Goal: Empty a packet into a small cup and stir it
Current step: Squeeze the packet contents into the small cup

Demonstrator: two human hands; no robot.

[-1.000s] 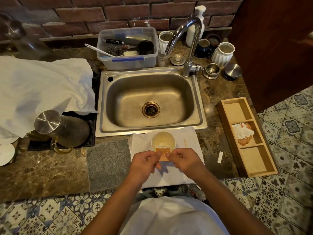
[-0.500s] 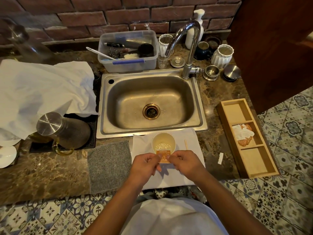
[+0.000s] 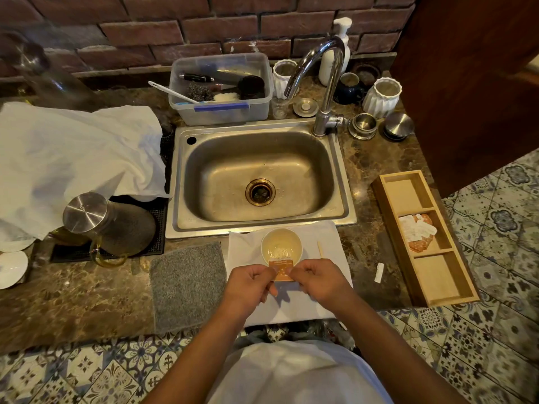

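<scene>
a brown marbled stone counter (image 3: 73, 301) runs below a red brick wall (image 3: 175, 30), with a stainless steel sink (image 3: 204, 223) set into it and a curved chrome tap (image 3: 326, 83) at its far right corner; patterned blue-and-white floor tiles (image 3: 73, 371) show at the near edge and to the right. a white cloth (image 3: 73, 158) lies crumpled to the left of the sink, a grey mat (image 3: 186, 284) lies on the near counter, and a white napkin (image 3: 329, 237) lies just in front of the sink. on the napkin stands the small cup (image 3: 281, 247), pale inside, with a little whitish material at its bottom; a thin wooden stick (image 3: 320, 249) lies just to its right. the packet (image 3: 282, 270), orange-brown with pale dots, is held upright against the near rim of the cup; its print is too small to read. the left hand (image 3: 248, 285) pinches the packet's left edge and the right hand (image 3: 320, 282) pinches its right edge, fingers curled. a wooden three-compartment tray (image 3: 449, 290) at the right holds similar packets in its middle compartment.
</scene>
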